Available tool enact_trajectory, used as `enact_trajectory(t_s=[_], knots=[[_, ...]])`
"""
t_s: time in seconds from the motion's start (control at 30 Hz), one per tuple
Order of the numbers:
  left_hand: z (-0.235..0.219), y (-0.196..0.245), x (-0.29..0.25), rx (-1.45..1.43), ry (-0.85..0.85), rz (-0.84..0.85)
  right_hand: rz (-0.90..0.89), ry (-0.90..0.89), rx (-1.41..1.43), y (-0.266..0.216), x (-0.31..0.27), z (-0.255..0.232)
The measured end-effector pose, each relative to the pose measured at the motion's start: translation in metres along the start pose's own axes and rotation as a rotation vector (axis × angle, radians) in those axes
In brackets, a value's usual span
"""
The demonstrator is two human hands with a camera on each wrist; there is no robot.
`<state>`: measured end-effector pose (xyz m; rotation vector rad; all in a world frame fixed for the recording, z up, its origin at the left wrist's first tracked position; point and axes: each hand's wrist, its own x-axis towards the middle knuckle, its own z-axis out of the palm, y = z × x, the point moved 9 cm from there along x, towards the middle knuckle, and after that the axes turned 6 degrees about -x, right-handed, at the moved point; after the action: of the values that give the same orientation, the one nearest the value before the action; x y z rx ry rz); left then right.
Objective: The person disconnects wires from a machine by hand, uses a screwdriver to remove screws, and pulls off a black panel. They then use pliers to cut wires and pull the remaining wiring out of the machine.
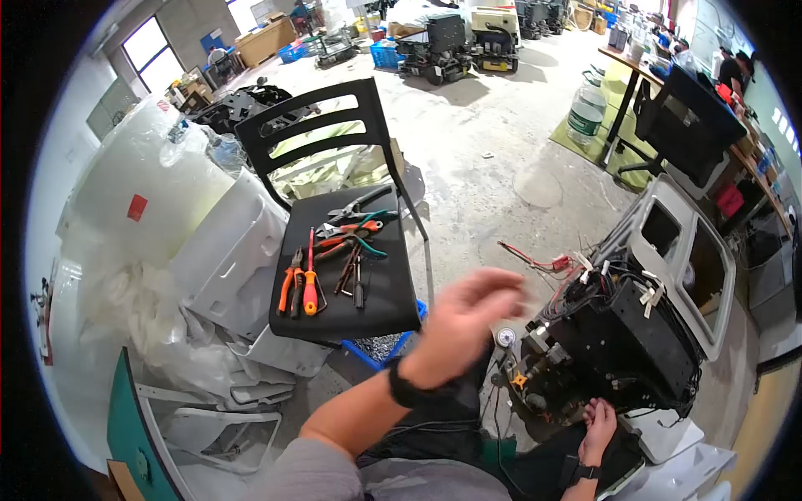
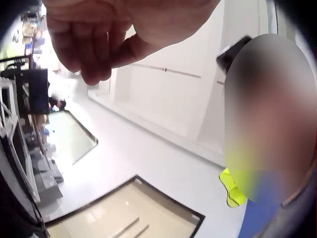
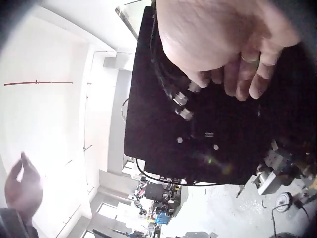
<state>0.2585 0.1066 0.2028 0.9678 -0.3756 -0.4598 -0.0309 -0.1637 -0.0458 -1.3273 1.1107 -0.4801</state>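
My left hand is raised in front of my body, blurred in the head view. In the left wrist view its fingers bend loosely, with nothing seen in them. My right hand is low at the near side of a black boxy machine with wiring on top. The right wrist view shows the right hand's fingers relaxed over a black panel, holding nothing visible. Close to the right thumb are silver cable connectors. A yellow knob sits on the machine's left side.
A black chair at left bears pliers, a screwdriver and other tools. Beneath its front edge stands a blue bin of small parts. Red-tipped wires stick out from the machine. A light grey frame stands behind it.
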Motion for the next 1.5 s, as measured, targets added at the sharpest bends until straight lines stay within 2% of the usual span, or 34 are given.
enact_trajectory(t_s=[0.07,0.23,0.27,0.33,0.47,0.57,0.63,0.7,0.83,0.93,1.07,1.1,1.17,1.3,1.33,1.37,1.43,1.5], knots=[[-0.080,0.011,-0.012,0.026,0.284,0.068,0.019,-0.017,-0.003,0.011,-0.005,0.004],[-0.220,-0.013,-0.056,0.062,0.674,0.015,0.085,-0.082,-0.090,0.013,-0.022,0.023],[-0.238,-0.022,-0.059,0.052,0.685,0.016,0.081,-0.093,-0.107,0.008,-0.025,0.028],[-0.276,-0.039,-0.072,-0.007,0.833,-0.002,0.064,-0.102,-0.138,-0.002,-0.030,0.036],[-0.315,-0.045,-0.082,-0.010,0.958,0.055,-0.018,-0.156,-0.229,-0.021,-0.035,0.050],[-0.337,-0.041,-0.086,0.084,1.011,0.093,-0.040,-0.201,-0.254,-0.029,-0.042,0.068],[-0.346,-0.043,-0.085,0.041,1.013,0.116,-0.045,-0.218,-0.248,-0.034,-0.048,0.080],[-0.351,-0.048,-0.081,0.032,1.037,0.064,-0.092,-0.271,-0.337,-0.041,-0.053,0.095],[-0.338,-0.049,-0.043,0.109,0.937,-0.012,-0.104,-0.343,-0.385,-0.055,-0.065,0.122],[-0.336,-0.046,-0.009,0.307,0.869,-0.016,-0.133,-0.363,-0.410,-0.060,-0.067,0.132],[-0.335,-0.067,0.030,0.447,0.811,-0.227,-0.155,-0.385,-0.413,-0.062,-0.070,0.138],[-0.344,-0.078,0.039,0.444,0.805,-0.222,-0.159,-0.380,-0.423,-0.061,-0.070,0.137],[-0.361,-0.095,0.047,0.629,0.846,-0.256,-0.144,-0.354,-0.403,-0.055,-0.070,0.131],[-0.338,-0.072,0.042,0.707,0.920,-0.402,-0.090,-0.327,-0.420,-0.047,-0.072,0.121],[-0.343,-0.077,0.045,0.819,0.930,-0.399,-0.069,-0.324,-0.403,-0.042,-0.070,0.117],[-0.347,-0.084,0.045,0.816,0.929,-0.400,-0.047,-0.319,-0.386,-0.038,-0.069,0.113],[-0.350,-0.082,0.045,1.016,0.977,-0.301,-0.021,-0.321,-0.363,-0.040,-0.073,0.113],[-0.355,-0.082,0.046,1.075,1.006,-0.309,-0.005,-0.302,-0.362,-0.039,-0.074,0.114]])
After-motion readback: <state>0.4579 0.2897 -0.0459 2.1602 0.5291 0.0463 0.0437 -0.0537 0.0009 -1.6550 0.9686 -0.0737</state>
